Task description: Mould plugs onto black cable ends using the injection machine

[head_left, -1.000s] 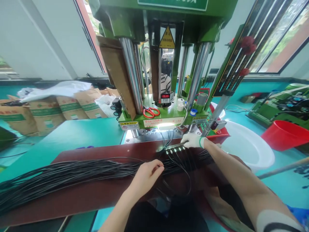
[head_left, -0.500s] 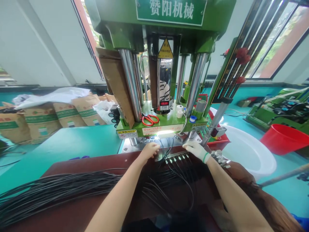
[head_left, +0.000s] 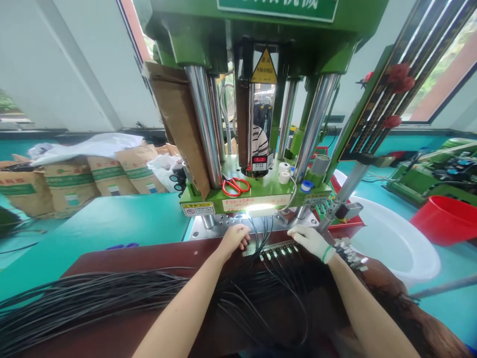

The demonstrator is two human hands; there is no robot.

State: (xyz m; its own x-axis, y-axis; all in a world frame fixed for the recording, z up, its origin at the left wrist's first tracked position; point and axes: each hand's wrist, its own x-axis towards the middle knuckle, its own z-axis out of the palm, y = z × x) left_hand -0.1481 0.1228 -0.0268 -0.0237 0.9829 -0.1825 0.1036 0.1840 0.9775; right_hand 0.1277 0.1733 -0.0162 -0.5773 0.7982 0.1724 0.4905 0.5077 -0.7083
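My bare left hand (head_left: 234,237) rests with curled fingers at the left end of a narrow metal fixture (head_left: 274,247) that holds a row of small cable ends. At the fixture's right end lies my right hand (head_left: 310,240), in a white glove, fingers down on it. Black cables (head_left: 261,226) run from the fixture up into the lit opening under the green press (head_left: 257,194). A long bundle of black cables (head_left: 93,298) lies across the dark red board (head_left: 149,251) to the left.
Red-handled scissors (head_left: 234,186) and tape rolls (head_left: 283,172) sit on the press base. A white basin (head_left: 395,241) and a red tub (head_left: 445,219) stand at the right. Brown sacks (head_left: 70,181) line the left wall. A cluster of finished connectors (head_left: 350,253) lies by my right wrist.
My left hand left the cable bundle and moved forward to the fixture's left end. My right hand stayed at the right end. The view shifted slightly.
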